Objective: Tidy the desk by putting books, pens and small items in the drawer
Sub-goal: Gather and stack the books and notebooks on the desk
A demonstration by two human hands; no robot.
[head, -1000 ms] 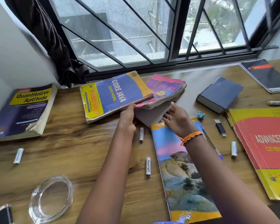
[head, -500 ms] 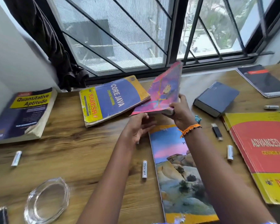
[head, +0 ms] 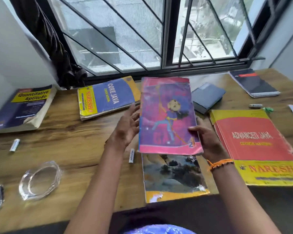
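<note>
Two hands: we note right hand (head: pixel 208 141) fingers clasping worn pink book (head: pixel 167 115); left hand (head: pixel 127 127) fingers spread, at its nine o'clock edge; glass dish (head: pixel 41 179) holds nothing.

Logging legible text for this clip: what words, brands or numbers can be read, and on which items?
"Quantitative Aptitude": thick book, far left.
"CORE JAVA", "NARESH": blue and yellow book.
"ADVANCED JAVA", "NARESH": red and yellow book.
Pink book, gripped by the right hand, left hand open beside it: title blurred.
White marker: print too small to read.
Smaller print on all covers: unreadable.
</note>
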